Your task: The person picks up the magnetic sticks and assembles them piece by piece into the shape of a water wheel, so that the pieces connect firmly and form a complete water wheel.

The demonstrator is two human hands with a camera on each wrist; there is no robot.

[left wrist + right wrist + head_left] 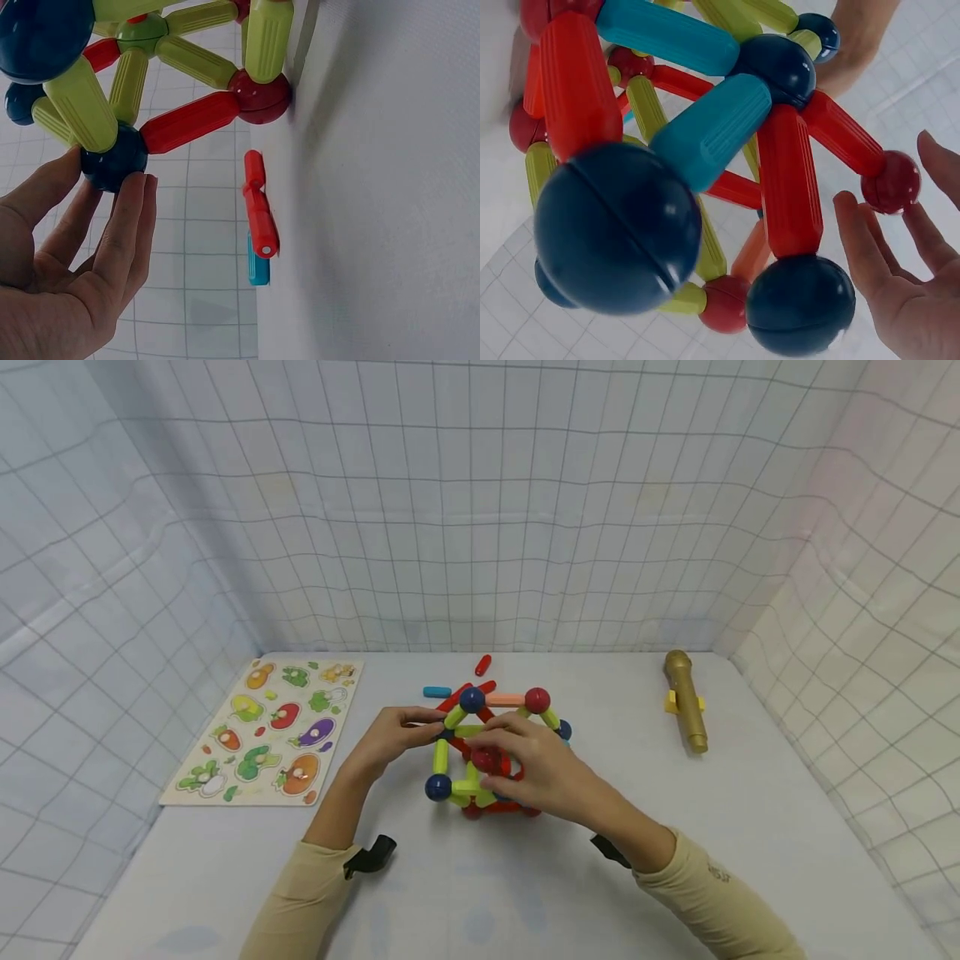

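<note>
A frame of magnetic building sticks and balls stands on the white table, with lime, red, turquoise and orange sticks joined by blue, red and green balls. At its left side my left hand holds a dark blue ball between thumb and fingertips; a lime stick and a red stick meet there. On the near right side, my right hand has its fingers around a red ball. That ball sits at the end of a red stick, which joins a blue ball.
Behind the frame lie loose sticks, among them a turquoise stick and a short red stick. A vegetable puzzle board is at the left. To the right lies a gold microphone-shaped object on a yellow piece. Grid-patterned cloth walls enclose the table.
</note>
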